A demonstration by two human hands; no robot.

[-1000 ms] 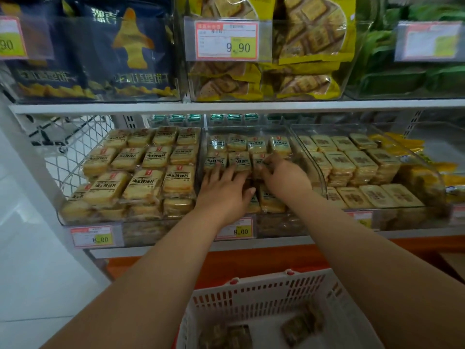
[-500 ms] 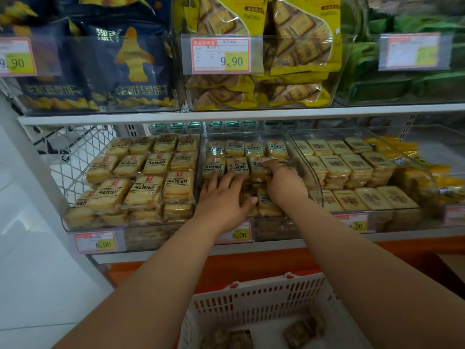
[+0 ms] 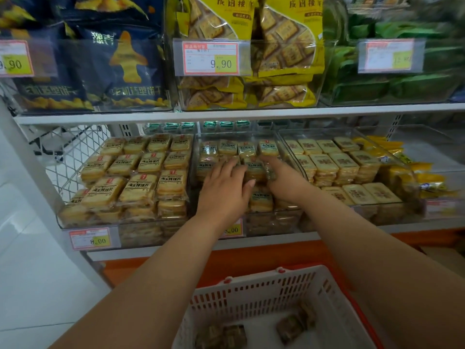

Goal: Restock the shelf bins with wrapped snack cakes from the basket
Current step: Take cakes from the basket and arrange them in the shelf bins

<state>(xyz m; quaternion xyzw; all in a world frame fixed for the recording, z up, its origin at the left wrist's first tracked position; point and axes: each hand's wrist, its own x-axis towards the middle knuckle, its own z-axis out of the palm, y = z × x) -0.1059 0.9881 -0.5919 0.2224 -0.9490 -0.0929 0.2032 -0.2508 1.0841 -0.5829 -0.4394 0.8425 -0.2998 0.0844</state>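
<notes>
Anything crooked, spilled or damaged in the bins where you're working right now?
Nothing spilled or torn shows. The middle bin is less tidy than its neighbours: cakes near the left hand and right hand lie tilted, while the left bin sits in neat rows. A few cakes remain in the basket.

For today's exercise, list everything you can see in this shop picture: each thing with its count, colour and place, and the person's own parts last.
Middle bin: one, clear, lower shelf centre; brownish wrapped snack cakes, many.
Left bin: one, clear, lower shelf; yellow wrapped cakes, many.
Right bin: one, clear, lower shelf; pale yellow packets, many.
Basket: one, white, bottom centre; about four dark wrapped cakes inside.
Dark blue bags: several, upper shelf left.
Yellow biscuit bags: several, upper shelf centre.
Green packs: several, blurred, upper shelf right.
Price tags: six visible, white, red and yellow, on bin fronts.
Left hand: fingers flat on the middle bin's cakes.
Right hand: fingers reaching among those cakes, grip unclear.
</notes>
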